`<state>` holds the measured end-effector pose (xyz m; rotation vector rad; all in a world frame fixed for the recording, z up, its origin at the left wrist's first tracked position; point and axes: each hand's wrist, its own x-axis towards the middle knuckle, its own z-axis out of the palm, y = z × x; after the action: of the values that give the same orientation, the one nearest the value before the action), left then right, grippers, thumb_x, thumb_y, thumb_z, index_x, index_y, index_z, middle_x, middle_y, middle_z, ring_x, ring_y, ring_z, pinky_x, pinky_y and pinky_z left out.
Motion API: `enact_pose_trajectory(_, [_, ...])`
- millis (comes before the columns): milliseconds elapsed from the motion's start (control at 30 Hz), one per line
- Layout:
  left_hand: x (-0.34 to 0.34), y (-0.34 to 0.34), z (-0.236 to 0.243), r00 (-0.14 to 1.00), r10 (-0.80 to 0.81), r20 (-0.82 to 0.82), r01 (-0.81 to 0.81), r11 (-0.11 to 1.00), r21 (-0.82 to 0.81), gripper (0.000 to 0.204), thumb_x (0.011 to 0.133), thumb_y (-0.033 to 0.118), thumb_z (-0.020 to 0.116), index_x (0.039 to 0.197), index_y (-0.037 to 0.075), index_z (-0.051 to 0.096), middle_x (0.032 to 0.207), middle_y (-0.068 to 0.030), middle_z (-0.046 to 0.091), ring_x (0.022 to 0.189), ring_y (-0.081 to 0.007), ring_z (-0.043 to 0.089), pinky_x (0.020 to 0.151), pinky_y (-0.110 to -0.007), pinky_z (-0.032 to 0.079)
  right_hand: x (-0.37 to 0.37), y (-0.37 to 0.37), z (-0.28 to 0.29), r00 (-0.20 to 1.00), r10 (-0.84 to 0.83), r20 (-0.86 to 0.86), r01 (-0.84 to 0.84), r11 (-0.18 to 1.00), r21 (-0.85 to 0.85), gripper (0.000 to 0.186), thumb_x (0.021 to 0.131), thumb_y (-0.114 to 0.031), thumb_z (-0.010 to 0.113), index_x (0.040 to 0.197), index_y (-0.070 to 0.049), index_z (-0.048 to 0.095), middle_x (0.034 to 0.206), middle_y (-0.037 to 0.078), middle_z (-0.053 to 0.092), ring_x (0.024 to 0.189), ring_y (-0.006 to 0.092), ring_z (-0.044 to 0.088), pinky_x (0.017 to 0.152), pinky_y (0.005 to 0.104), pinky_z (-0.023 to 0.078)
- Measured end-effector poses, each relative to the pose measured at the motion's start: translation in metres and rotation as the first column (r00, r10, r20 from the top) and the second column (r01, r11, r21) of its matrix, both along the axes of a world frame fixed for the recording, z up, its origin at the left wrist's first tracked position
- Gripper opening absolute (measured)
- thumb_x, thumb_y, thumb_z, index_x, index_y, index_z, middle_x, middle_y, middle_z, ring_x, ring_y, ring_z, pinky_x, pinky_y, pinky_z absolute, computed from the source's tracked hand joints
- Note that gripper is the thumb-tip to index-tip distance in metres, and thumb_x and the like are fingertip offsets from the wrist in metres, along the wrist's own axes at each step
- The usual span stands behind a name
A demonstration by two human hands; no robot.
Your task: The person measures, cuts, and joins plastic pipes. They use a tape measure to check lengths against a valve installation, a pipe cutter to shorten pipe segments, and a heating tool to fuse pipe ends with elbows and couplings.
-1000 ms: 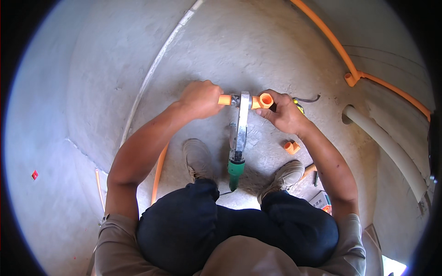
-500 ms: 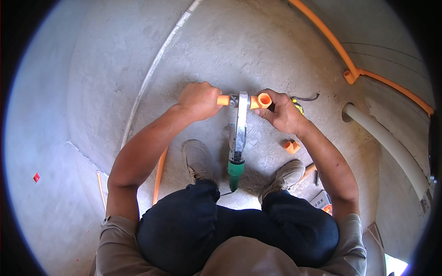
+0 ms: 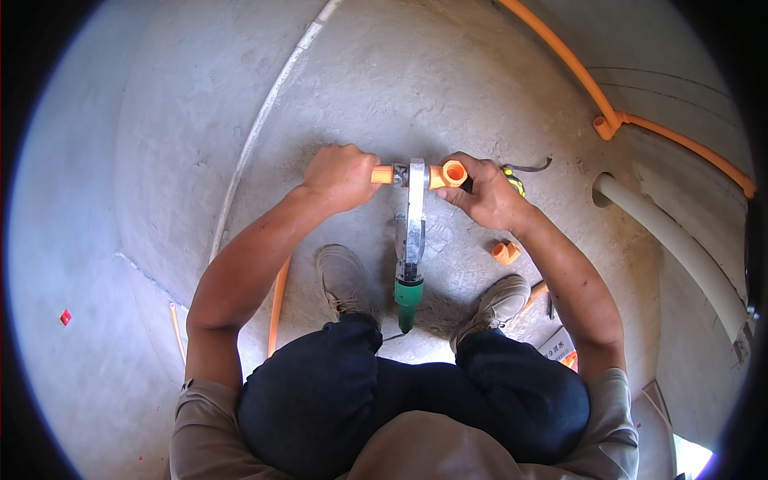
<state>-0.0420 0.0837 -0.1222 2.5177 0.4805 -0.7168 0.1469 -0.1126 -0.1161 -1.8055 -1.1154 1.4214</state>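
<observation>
My left hand (image 3: 340, 174) is closed on a short orange pipe (image 3: 383, 174), whose right end meets a socket on the left of a pipe-welding tool's upright metal heating plate (image 3: 415, 200). My right hand (image 3: 488, 193) grips an orange fitting (image 3: 453, 174) with a hexagonal opening facing up, pressed to the socket on the plate's other side. The tool's green handle (image 3: 409, 301) points toward me between my shoes. A loose orange fitting (image 3: 506, 253) lies on the floor below my right hand, and a yellow tape measure (image 3: 516, 182) sits partly hidden behind it.
Orange pipe (image 3: 552, 44) runs along the upper right to an elbow. A grey pipe (image 3: 672, 248) comes from a hole at right, and a white conduit (image 3: 264, 120) crosses the left. A box (image 3: 558, 346) lies beside my right knee; another orange pipe (image 3: 278, 304) lies by my left shoe.
Both hands, with the orange pieces and the top of the tool, have shifted very slightly left in the picture. Both grips look the same.
</observation>
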Motion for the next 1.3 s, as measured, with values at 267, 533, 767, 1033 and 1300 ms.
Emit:
enact_pose_trajectory(267, [-0.005,0.0,-0.003,0.995,0.017,0.099,-0.019,1.0,0.02,0.015,0.079,0.025,0.075,0.077,0.01,0.072,0.068,-0.0153,0.068,0.064,-0.0375,0.068,0.061,-0.048,0.055,-0.001,0.001,0.001,0.999,-0.014,-0.035,0.013,1.0,-0.017,0.03,0.091,-0.018,0.075,0.113,-0.003,0.061,0.089,0.011,0.069,0.081,0.0195,0.065,0.075,0.0352,0.052])
enact_pose_trajectory(533, [0.003,0.009,0.015,0.999,-0.018,-0.04,0.014,0.995,-0.097,0.019,0.08,0.026,0.074,0.086,0.008,0.074,0.08,-0.0175,0.071,0.076,-0.0365,0.07,0.07,-0.047,0.056,0.001,0.004,0.007,1.0,-0.01,-0.017,0.01,1.0,-0.026,0.03,0.09,-0.02,0.076,0.11,-0.002,0.062,0.085,0.015,0.069,0.075,0.0244,0.066,0.071,0.0378,0.052])
enact_pose_trajectory(767, [0.019,0.021,0.017,0.945,0.017,-0.328,-0.124,0.943,-0.309,0.025,0.081,0.029,0.073,0.082,0.004,0.072,0.079,-0.0193,0.07,0.078,-0.0383,0.068,0.071,-0.049,0.053,0.004,0.005,0.007,0.996,0.06,0.059,-0.056,0.996,-0.075,0.031,0.089,-0.018,0.077,0.11,-0.002,0.061,0.082,0.013,0.068,0.071,0.0207,0.063,0.069,0.0357,0.05])
enact_pose_trajectory(1033, [0.011,0.013,0.01,0.965,0.048,-0.256,-0.102,0.974,-0.204,0.025,0.081,0.03,0.071,0.082,0.005,0.072,0.079,-0.0186,0.07,0.077,-0.038,0.069,0.071,-0.047,0.053,0.0,0.006,0.004,1.0,0.012,-0.007,-0.012,0.999,-0.035,0.031,0.091,-0.021,0.075,0.11,-0.002,0.06,0.083,0.015,0.068,0.075,0.0251,0.066,0.071,0.0377,0.052])
enact_pose_trajectory(1300, [0.011,0.008,0.008,0.974,0.019,-0.224,-0.053,0.988,-0.145,0.023,0.084,0.03,0.071,0.084,0.007,0.073,0.082,-0.0172,0.071,0.079,-0.0379,0.069,0.072,-0.047,0.054,0.001,0.003,0.002,1.0,-0.007,-0.02,0.007,1.0,0.012,0.029,0.092,-0.018,0.075,0.11,-0.002,0.06,0.086,0.013,0.068,0.079,0.0233,0.065,0.075,0.0362,0.051])
